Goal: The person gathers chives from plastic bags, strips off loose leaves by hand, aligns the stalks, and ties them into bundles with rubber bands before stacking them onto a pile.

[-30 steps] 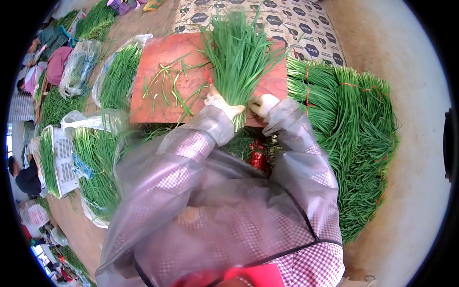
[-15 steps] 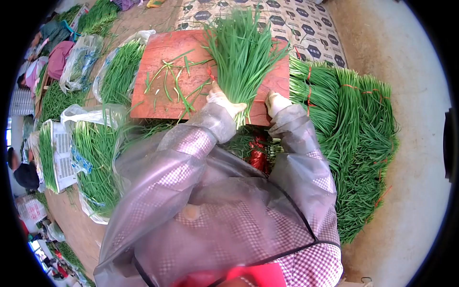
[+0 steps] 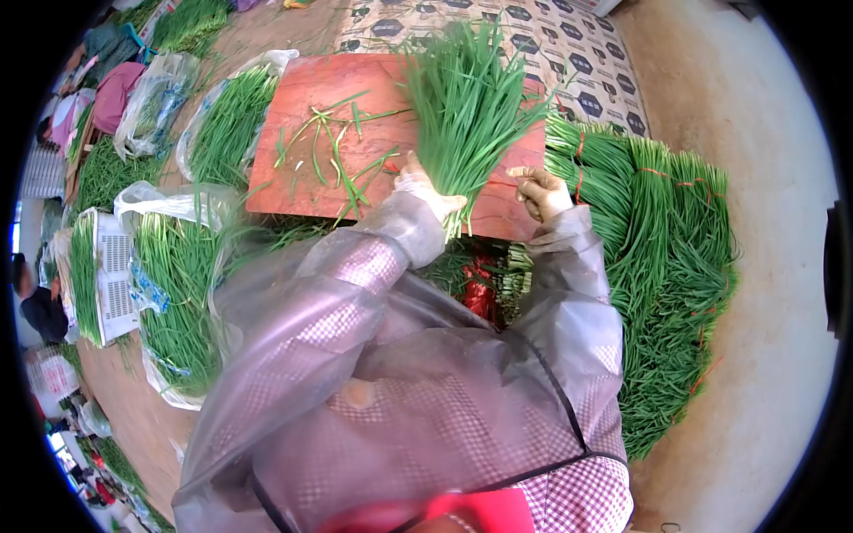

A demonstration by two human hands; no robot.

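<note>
A bunch of garlic chives (image 3: 471,107) lies across the red-brown board (image 3: 302,191), its leaves fanned away from me and pale cut ends towards me. My left hand (image 3: 428,191), in a pale glove, is closed round the bunch near its cut ends. Right of the bunch, my right hand (image 3: 544,191) has its fingers curled and pinched at the end of a thin red tie (image 3: 502,183). Another bit of red shows left of the bunch, by my left hand. Where the tie passes the bunch is hidden.
Loose chive scraps (image 3: 333,155) lie on the board's left half. Tied chives (image 3: 657,266) are heaped at the right. Bagged chives (image 3: 182,293) and a white crate (image 3: 114,275) stand at the left. Another person (image 3: 43,306) is at the far left.
My right hand has moved a little right and up from the board's near edge, its fingers now curled. The left hand keeps its hold, and the chives have shifted slightly right.
</note>
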